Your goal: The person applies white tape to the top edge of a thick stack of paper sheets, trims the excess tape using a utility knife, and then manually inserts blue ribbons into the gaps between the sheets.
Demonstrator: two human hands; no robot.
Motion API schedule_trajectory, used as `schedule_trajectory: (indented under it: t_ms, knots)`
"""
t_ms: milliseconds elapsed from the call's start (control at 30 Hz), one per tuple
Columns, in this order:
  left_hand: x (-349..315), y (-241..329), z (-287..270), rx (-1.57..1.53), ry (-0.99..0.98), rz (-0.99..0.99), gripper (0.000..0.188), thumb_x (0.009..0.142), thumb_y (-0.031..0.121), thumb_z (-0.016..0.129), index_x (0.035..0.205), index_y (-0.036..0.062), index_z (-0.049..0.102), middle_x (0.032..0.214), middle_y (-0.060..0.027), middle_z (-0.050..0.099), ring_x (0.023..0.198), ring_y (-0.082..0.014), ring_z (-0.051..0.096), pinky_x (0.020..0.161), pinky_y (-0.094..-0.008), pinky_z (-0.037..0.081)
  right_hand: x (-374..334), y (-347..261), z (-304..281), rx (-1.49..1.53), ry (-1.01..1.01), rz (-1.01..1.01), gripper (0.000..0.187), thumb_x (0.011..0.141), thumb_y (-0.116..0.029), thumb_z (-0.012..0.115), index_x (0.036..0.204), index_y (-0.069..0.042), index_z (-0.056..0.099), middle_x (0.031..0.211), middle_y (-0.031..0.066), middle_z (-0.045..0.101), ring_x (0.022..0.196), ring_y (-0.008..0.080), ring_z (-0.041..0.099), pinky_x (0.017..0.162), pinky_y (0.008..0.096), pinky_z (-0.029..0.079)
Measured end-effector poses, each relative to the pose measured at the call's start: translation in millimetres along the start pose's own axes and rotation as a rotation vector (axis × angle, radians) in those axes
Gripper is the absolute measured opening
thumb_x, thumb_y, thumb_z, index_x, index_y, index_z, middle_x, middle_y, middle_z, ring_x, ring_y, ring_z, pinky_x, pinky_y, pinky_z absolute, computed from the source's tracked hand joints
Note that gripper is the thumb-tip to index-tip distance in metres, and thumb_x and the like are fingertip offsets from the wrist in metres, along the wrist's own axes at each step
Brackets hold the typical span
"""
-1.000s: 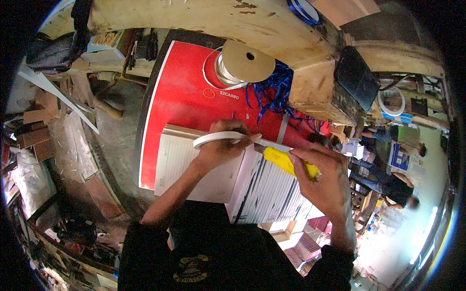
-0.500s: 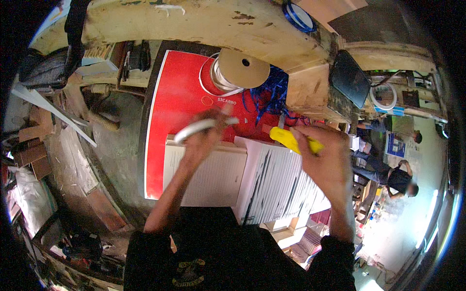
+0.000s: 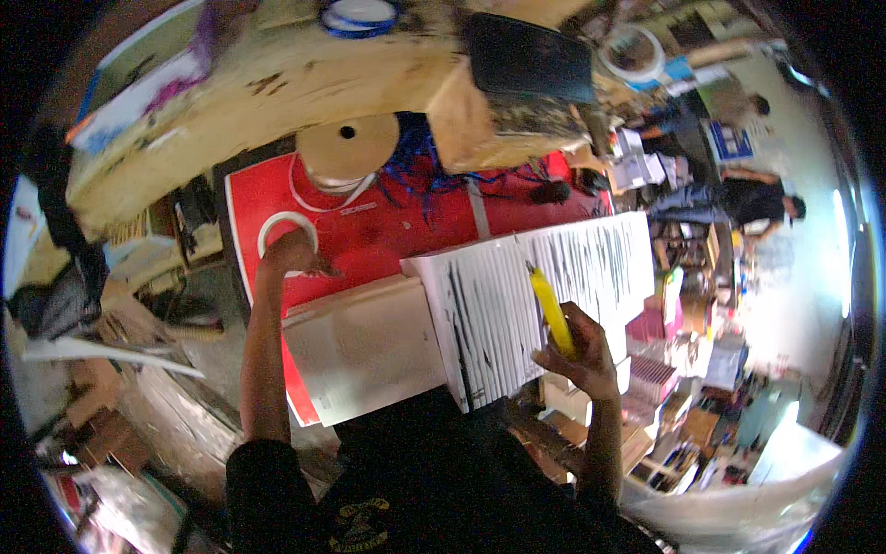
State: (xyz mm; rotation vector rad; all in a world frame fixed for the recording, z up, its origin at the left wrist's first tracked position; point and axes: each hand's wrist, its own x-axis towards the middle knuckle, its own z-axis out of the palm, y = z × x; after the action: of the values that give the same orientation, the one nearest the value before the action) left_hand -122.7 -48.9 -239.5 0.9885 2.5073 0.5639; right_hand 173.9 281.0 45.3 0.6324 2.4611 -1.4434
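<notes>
My left hand (image 3: 293, 253) is at a roll of white tape (image 3: 277, 220), fingers over its lower part; it appears to grip the roll above the red board (image 3: 378, 229). In my right hand (image 3: 591, 355) is a yellow utility knife (image 3: 552, 312), its tip pointing away from me. The knife is over a wide stack of white paper bundles (image 3: 494, 319), whose edges show dark streaks. Left of that stack lies a beige stack of printed sheets (image 3: 365, 355). A spool with a cardboard side (image 3: 349, 148) stands at the back of the red board.
Tangled blue ribbon (image 3: 415, 175) lies beside the spool. A worn wooden beam (image 3: 268, 88) runs behind the board, bearing blue-rimmed rolls (image 3: 360, 17) and a dark flat tray (image 3: 526, 57). Two people, one in dark clothes (image 3: 752, 198), are at the far right.
My left hand has moved left with the tape roll. The knife has moved nearer me, its tip turned away from me. The whole view has swung right.
</notes>
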Motion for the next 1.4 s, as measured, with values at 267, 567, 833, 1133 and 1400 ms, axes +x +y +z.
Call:
schedule_trajectory:
  t_ms: [267,567,833,1133,1400]
  knots:
    - [-49.4,122.0,-90.2,-0.998,0.491,-0.2,0.043,0.092,0.029,0.075,0.126,0.0054,0.064,0.086,-0.0067,0.069,0.069,-0.0102,0.061,0.06,-0.0274,0.05,2.2,54.3,25.8,-0.369,0.381,-0.109,0.053,0.089,-0.035,0.077,0.127,-0.004,0.058,0.094,0.016,0.069,0.083,0.0324,0.07,0.075,0.041,0.056]
    - [-106.5,327.6,-67.3,-1.562,0.747,0.097,0.073,0.102,0.052,0.046,0.15,-0.0019,0.036,0.117,-0.0209,0.063,0.114,-0.0273,0.06,0.106,-0.0416,0.041,0.1,51.8,3.4,0.049,0.562,-0.341,0.029,0.094,-0.02,0.071,0.116,-0.001,0.07,0.103,0.0141,0.071,0.094,0.0241,0.068,0.088,0.0371,0.054]
    - [-82.6,498.2,-10.7,-1.68,0.541,0.424,0.079,0.097,0.042,0.059,0.159,0.0239,0.014,0.149,-0.0366,0.033,0.138,-0.0465,0.04,0.119,-0.052,0.028,-87.4,77.5,-53.6,0.902,0.096,0.018,0.036,0.105,-0.026,0.058,0.122,0.004,0.067,0.102,0.0112,0.074,0.097,0.0164,0.067,0.088,0.0296,0.053]
    - [-60.1,572.3,44.8,-1.12,0.531,0.683,0.072,0.096,0.038,0.059,0.155,0.0197,0.022,0.146,-0.038,0.035,0.135,-0.0484,0.042,0.116,-0.056,0.031,-110.7,148.9,-118.8,0.909,0.029,-0.171,0.026,0.095,-0.008,0.07,0.119,0.003,0.07,0.108,0.0113,0.075,0.092,0.0101,0.066,0.082,0.0267,0.054]
    - [-37.6,603.0,70.3,-0.9,0.405,0.78,0.067,0.095,0.033,0.058,0.152,0.0161,0.029,0.143,-0.0386,0.037,0.133,-0.0489,0.043,0.113,-0.0583,0.033,-105.7,216.9,-153.7,1.323,-0.28,-0.075,0.026,0.094,-0.003,0.069,0.12,0.003,0.064,0.107,0.0067,0.068,0.098,0.0131,0.065,0.086,0.0295,0.056]
